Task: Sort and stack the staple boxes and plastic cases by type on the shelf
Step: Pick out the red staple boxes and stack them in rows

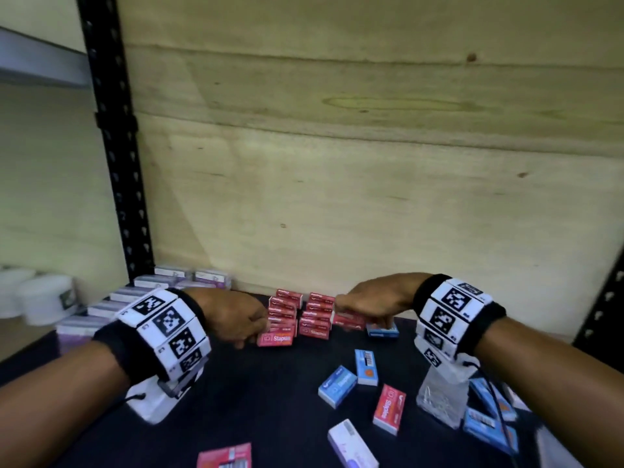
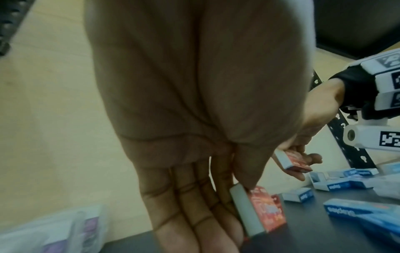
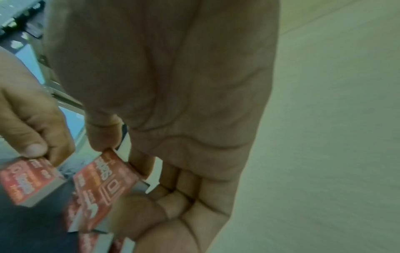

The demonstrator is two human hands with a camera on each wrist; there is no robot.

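Note:
Two stacks of red staple boxes (image 1: 300,314) stand at the back of the dark shelf (image 1: 270,393). My left hand (image 1: 244,324) pinches a red staple box (image 2: 258,213) between thumb and fingers beside the left stack. My right hand (image 1: 366,300) grips another red staple box (image 3: 103,186) by its ends, just right of the right stack, above more red boxes. Clear plastic cases with purple labels (image 1: 145,292) are stacked in rows at the back left. Loose blue staple boxes (image 1: 366,368) lie to the right.
A loose red box (image 1: 389,413), a white-purple case (image 1: 353,445) and a red pack (image 1: 224,456) lie near the front. A clear bag (image 1: 440,398) and more blue boxes (image 1: 489,423) sit at the right. White tubs (image 1: 44,298) stand beyond the black upright (image 1: 114,146).

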